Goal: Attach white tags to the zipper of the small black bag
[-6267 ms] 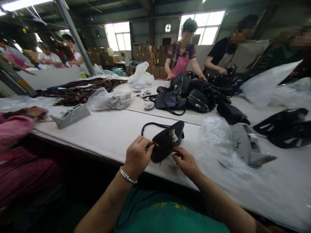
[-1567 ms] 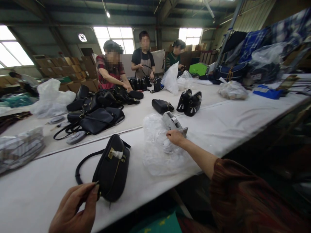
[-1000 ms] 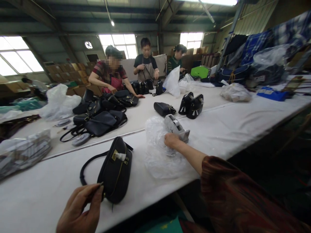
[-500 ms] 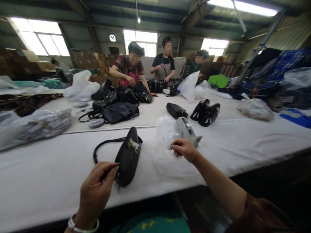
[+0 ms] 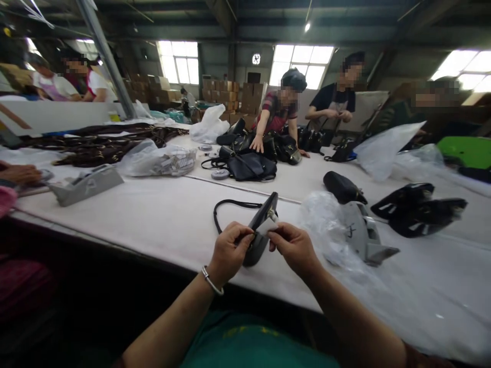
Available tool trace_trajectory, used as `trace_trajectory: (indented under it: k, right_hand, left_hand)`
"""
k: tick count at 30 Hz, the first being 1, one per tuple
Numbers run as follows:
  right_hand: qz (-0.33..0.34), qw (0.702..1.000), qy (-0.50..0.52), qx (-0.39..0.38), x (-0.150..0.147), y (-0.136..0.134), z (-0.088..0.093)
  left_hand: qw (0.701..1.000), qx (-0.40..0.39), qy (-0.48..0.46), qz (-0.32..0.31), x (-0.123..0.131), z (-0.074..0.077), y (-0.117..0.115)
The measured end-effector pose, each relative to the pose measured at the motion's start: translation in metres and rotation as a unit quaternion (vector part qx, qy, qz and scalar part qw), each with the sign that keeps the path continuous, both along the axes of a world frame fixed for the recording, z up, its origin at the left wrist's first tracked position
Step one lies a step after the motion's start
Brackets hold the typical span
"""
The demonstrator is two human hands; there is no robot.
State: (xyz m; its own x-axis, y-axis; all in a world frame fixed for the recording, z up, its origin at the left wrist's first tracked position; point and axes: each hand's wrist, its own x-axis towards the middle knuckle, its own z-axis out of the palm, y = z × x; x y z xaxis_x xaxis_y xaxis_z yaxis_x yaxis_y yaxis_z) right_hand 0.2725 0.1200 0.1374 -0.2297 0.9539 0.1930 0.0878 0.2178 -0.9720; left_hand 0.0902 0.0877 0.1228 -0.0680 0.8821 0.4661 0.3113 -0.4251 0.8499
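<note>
A small black handbag (image 5: pixel 256 254) stands tilted on the white-covered table in front of me, its strap (image 5: pixel 230 202) looped out to the left. At its near end my left hand (image 5: pixel 230 250) is closed in a pinch on a small part of the bag, which the fingertips mostly hide. My right hand (image 5: pixel 294 248) pinches the edge of a small white piece (image 5: pixel 266 226), thin like paper or film, held against the bag's front. White wrapping also shows around the bag's metal fitting. Both hands are almost touching.
Right of my hands lie crumpled clear plastic (image 5: pixel 326 225) and a grey tape dispenser (image 5: pixel 358 230). Black bags (image 5: pixel 418 209) stand beyond. Another tape dispenser (image 5: pixel 88 184) is at left, near a co-worker's hand (image 5: pixel 19 174). A co-worker (image 5: pixel 278 110) reaches over a bag pile (image 5: pixel 253 166) opposite.
My view has swung left. My right hand has come from beside the tape dispenser to the handbag, now with the white piece in its fingers. My left hand still pinches at the bag's near end.
</note>
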Motion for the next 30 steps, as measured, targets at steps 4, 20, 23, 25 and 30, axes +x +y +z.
trace_trajectory:
  k: [4, 20, 23, 25, 30]
  right_hand:
    - [-0.015, 0.998, -0.034, 0.051, -0.009, 0.0, -0.002]
    - [0.067, 0.971, -0.112, 0.199, -0.017, -0.001, 0.005]
    - [0.06, 0.972, -0.111, 0.199, -0.018, -0.001, 0.001]
    - [0.05, 0.972, -0.119, 0.197, -0.019, -0.003, 0.0]
    - [0.005, 0.976, -0.138, 0.17, -0.021, -0.007, -0.002]
  left_hand:
    - [1.0, 0.012, -0.014, -0.005, -0.001, -0.002, 0.0]
    - [0.997, 0.082, 0.01, 0.001, -0.009, -0.016, 0.001]
    - [0.995, 0.085, 0.026, -0.049, -0.013, -0.012, 0.004]
    - [0.995, 0.079, 0.028, -0.055, -0.015, -0.009, 0.005]
    - [0.996, 0.078, 0.014, -0.029, -0.015, -0.006, 0.007]
